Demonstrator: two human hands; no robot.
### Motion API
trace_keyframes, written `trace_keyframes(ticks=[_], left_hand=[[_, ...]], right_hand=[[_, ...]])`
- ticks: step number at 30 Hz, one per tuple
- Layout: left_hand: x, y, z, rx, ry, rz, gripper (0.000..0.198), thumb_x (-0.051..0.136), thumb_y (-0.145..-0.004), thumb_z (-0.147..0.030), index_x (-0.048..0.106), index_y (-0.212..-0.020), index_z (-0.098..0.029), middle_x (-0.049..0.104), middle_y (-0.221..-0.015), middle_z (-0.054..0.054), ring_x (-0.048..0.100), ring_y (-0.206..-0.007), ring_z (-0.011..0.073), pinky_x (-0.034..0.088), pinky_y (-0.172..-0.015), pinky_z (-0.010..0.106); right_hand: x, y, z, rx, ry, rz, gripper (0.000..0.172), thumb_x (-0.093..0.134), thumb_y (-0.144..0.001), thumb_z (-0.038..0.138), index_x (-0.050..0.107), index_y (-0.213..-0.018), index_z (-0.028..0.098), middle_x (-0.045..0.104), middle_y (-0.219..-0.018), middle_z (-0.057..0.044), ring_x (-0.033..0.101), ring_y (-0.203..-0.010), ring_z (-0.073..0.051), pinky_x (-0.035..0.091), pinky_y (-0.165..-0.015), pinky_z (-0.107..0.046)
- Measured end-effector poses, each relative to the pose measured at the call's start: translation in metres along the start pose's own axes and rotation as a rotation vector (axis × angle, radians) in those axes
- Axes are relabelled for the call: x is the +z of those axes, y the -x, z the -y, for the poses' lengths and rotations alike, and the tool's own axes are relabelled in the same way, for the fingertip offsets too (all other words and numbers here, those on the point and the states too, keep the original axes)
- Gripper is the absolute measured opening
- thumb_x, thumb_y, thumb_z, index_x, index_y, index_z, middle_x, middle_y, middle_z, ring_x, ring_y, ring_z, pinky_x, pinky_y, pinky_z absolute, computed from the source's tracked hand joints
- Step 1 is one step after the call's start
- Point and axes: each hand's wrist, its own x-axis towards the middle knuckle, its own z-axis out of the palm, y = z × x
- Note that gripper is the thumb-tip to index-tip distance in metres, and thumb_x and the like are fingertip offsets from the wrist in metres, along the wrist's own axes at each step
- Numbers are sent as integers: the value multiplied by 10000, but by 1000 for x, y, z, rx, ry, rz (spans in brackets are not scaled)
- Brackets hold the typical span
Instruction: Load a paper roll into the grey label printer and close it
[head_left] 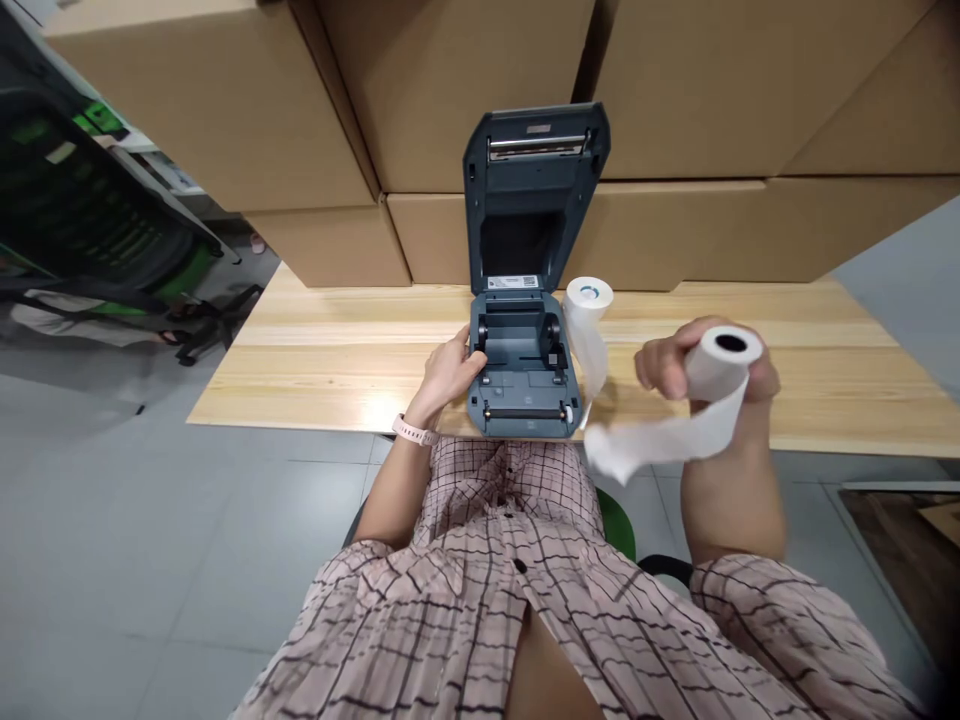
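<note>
A dark grey label printer (529, 387) stands at the table's front edge with its lid (517, 190) raised and its roll bay bare. My left hand (450, 372) grips the printer's left side, thumb over the rim and fingers along the outer wall. To the right, above the table, my right hand (664, 362) is closed around a white paper roll (711, 372) with a dark core opening. A loose strip of paper trails from that roll toward the left, slightly blurred. Another white roll (589, 294) stands beside the printer, its tail hanging forward over the wood.
Large cardboard boxes (457, 90) are stacked along the back of the wooden table (330, 350), right behind the printer lid. At the far left is a black and green office chair (90, 200), with part of another person there. Grey floor tiles show below the table.
</note>
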Motion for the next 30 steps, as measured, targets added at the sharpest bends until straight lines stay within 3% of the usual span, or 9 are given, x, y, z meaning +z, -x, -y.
trace_keyframes(ticks=[2, 4, 7, 11, 14, 18, 23, 26, 30], left_hand=[[1, -1, 1, 0, 6, -8, 616, 502, -835, -250, 656, -1425, -165, 713, -800, 39, 592, -723, 219, 429, -707, 319], [1, -1, 2, 4, 14, -9, 603, 503, -839, -254, 661, -1414, -167, 735, -842, 49, 604, -737, 220, 435, -714, 318], [1, -1, 1, 21, 24, -9, 581, 503, -841, -243, 669, -1393, -166, 785, -1002, 80, 664, -853, 239, 460, -767, 322], [1, -1, 0, 16, 21, -8, 574, 504, -850, -240, 665, -1397, -168, 801, -1068, 90, 686, -901, 248, 472, -784, 325], [2, -1, 1, 19, 20, -14, 575, 502, -856, -246, 667, -1401, -167, 789, -981, 80, 670, -855, 240, 470, -770, 326], [3, -1, 3, 11, 24, -18, 599, 503, -854, -254, 660, -1426, -174, 723, -824, 47, 610, -750, 219, 447, -728, 321], [4, -1, 4, 5, 33, -28, 608, 504, -847, -252, 667, -1427, -168, 650, -735, 19, 554, -703, 209, 413, -697, 316], [6, 0, 5, -3, 65, -34, 621, 513, -847, -253, 657, -1445, -171, 611, -702, 1, 530, -685, 201, 395, -674, 306], [9, 3, 6, 5, 125, -66, 588, 582, -913, -406, 653, -1453, -185, 633, -723, -2, 563, -714, 197, 389, -673, 291]], right_hand=[[31, -19, 18, 20, 99, 375, 607, 660, -861, 783, 735, -1247, 320, 755, -771, -49, 681, -652, -224, 551, -664, -385], [61, -42, 26, 101, 375, 540, 603, 598, -974, 679, 666, -1421, 280, 812, -1063, -93, 748, -892, -255, 580, -806, -397], [93, -69, 18, 85, 822, 447, 556, 485, -1058, 551, 610, -1511, 254, 728, -1397, -122, 675, -1253, -336, 530, -1054, -488], [106, -76, -7, 93, 1081, 428, 553, 407, -1082, 472, 586, -1539, 219, 721, -1381, -150, 629, -1278, -371, 499, -1094, -559], [107, -69, -14, 51, 1080, 404, 543, 407, -1092, 451, 569, -1555, 220, 689, -1431, -148, 598, -1322, -357, 492, -1129, -560], [113, -56, -13, -69, 1065, 249, 484, 519, -1067, 419, 613, -1506, 238, 500, -1669, -126, 465, -1497, -367, 416, -1235, -616], [128, -29, -10, -110, 1057, 175, 363, 460, -1100, 339, 785, -1217, 229, 761, -1320, -141, 679, -1220, -339, 570, -1065, -604], [138, -7, -9, -73, 1057, 164, 372, 456, -1108, 356, 765, -1300, 278, 746, -1407, -105, 697, -1300, -324, 575, -1111, -617], [152, 16, -12, -63, 1049, 113, 414, 498, -1100, 442, 674, -1454, 319, 639, -1563, -72, 582, -1495, -304, 524, -1217, -633]])
